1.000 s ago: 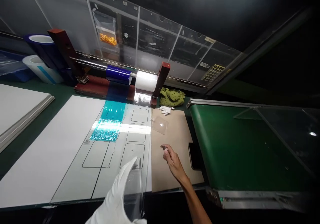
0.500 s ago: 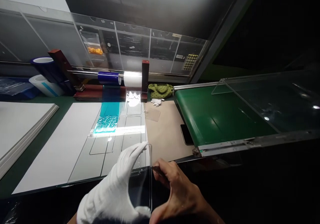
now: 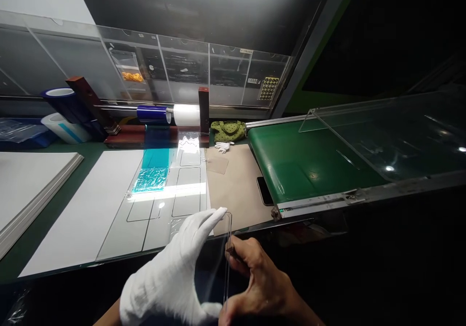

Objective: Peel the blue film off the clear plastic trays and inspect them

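the gloved left hand (image 3: 163, 272) and bare right hand (image 3: 260, 282) are gripping a clear plastic sheet (image 3: 227, 263) upright, just in front of the brown paper (image 3: 240, 195) — another sheet (image 3: 217, 164) is already lying on it, and how many are left isn't showing.

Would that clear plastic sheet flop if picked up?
It probably stays stiff: the clear plastic sheet stands upright, held only at its edges between the gloved left hand and bare right hand. Its glossy face looks slippery.
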The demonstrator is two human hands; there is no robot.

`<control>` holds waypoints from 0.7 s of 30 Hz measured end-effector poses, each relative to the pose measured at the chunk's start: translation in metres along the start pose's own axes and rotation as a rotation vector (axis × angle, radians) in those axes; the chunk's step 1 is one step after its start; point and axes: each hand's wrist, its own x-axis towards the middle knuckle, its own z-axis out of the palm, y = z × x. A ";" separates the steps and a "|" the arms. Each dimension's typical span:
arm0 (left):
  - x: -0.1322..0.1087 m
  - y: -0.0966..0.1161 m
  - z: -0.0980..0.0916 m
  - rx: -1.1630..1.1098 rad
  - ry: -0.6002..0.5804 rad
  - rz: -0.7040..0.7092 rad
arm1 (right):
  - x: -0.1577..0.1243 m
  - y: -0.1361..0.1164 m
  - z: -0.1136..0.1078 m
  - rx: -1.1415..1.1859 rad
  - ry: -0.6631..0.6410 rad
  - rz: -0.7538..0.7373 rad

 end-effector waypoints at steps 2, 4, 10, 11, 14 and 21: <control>0.004 0.002 0.000 -0.002 -0.014 0.007 | -0.004 0.000 -0.003 0.017 0.011 0.025; 0.008 0.005 0.001 0.000 -0.020 0.009 | -0.007 -0.002 -0.006 0.029 0.004 0.057; 0.016 0.009 0.002 0.087 -0.039 0.023 | -0.014 -0.001 -0.009 0.016 0.054 0.055; 0.016 0.009 0.002 0.124 -0.019 0.027 | -0.016 0.002 -0.008 0.022 0.116 0.022; 0.017 0.006 0.002 0.279 0.122 0.005 | -0.018 0.010 -0.007 0.087 0.354 -0.078; 0.014 0.003 -0.002 0.611 0.356 -0.027 | 0.001 -0.001 -0.018 -0.015 0.291 -0.074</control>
